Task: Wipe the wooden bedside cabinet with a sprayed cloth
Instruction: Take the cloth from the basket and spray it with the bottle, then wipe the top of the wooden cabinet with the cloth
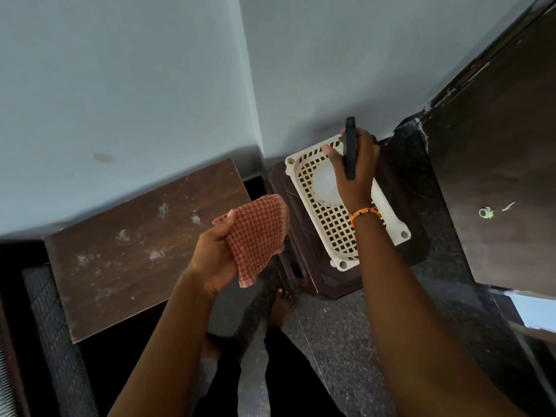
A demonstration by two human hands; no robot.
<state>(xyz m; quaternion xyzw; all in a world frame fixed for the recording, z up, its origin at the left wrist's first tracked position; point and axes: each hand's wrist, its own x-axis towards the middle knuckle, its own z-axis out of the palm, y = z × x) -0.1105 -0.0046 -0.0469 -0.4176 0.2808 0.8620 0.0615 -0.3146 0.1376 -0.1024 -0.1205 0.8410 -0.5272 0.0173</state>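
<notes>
The wooden bedside cabinet [132, 245] stands at the left against the wall; its brown top is smeared with pale dusty marks. My left hand [212, 254] holds a red-and-white checked cloth [255, 236] in the air just right of the cabinet's top. My right hand [355, 167] is over a cream perforated basket [331, 224] and grips a spray bottle [350, 149]. Only the bottle's black trigger head shows above my fingers, with a pale rounded body [326, 185] below the hand inside the basket.
The basket rests on a dark brown plastic stool [325, 281] in the wall corner. A dark wooden door or cupboard [496, 176] with a small white knob [486, 212] fills the right. My bare feet [281, 305] stand on speckled grey floor. A dark mattress edge [54, 335] lies at far left.
</notes>
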